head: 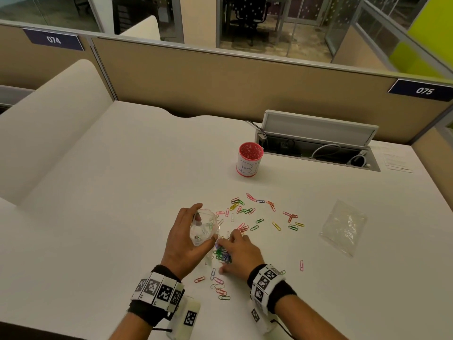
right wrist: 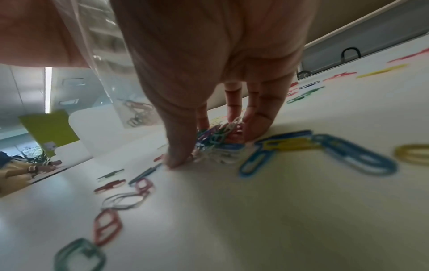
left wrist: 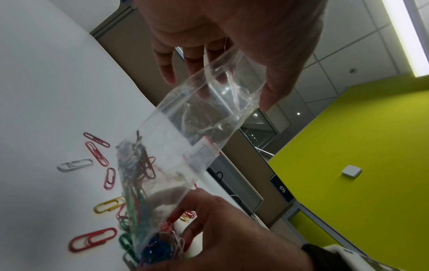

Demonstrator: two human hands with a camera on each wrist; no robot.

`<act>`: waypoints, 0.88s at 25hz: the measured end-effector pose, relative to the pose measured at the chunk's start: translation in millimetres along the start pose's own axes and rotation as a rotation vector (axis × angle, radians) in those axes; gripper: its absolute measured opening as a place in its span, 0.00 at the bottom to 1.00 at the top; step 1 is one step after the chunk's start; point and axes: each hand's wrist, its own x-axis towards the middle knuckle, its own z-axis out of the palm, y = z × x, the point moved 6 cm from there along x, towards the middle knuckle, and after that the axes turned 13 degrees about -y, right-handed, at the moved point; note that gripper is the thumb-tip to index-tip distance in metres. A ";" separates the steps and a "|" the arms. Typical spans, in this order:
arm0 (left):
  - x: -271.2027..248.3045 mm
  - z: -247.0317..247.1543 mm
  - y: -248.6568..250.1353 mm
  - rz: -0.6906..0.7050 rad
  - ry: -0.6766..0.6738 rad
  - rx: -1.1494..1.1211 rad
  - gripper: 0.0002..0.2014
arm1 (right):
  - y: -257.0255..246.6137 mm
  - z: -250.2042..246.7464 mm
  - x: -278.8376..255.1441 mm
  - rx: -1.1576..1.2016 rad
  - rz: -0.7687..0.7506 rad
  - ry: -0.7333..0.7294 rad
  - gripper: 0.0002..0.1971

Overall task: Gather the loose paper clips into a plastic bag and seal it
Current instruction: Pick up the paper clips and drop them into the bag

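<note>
Left hand (head: 182,238) raised off desk, thumb and fingers curled, pinching. Right hand (head: 239,251) palm-down just beside it, fingertips (right wrist: 252,132) and thumb drawn together.

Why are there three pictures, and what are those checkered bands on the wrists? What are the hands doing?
A person wears three cameras. The big picture looks down from their head; the other two look along each wrist, where the checkered bands sit. On the white desk lie many coloured paper clips, a red pen cup and a spare clear bag. The left hand holds a small plastic bag open, already with some clips inside. The right hand has its grip round a bunch of clips on the desk.
</note>
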 end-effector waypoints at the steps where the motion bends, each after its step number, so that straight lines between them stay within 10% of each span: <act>1: -0.5 -0.3 -0.6 0.000 0.001 0.001 0.33 | -3.6 -0.6 1.3 -0.002 -0.023 0.030 0.29; 4: -3.4 -0.9 -2.3 -0.004 -0.001 0.007 0.33 | -0.9 -8.5 -0.8 -0.008 -0.056 0.126 0.14; 14: -1.1 15.3 8.0 0.004 -0.064 -0.026 0.35 | 46.3 -49.7 -33.4 0.488 0.004 0.362 0.09; 22: -1.7 25.0 15.1 -0.012 -0.114 -0.020 0.35 | 9.5 -119.1 -87.5 0.969 -0.315 0.523 0.10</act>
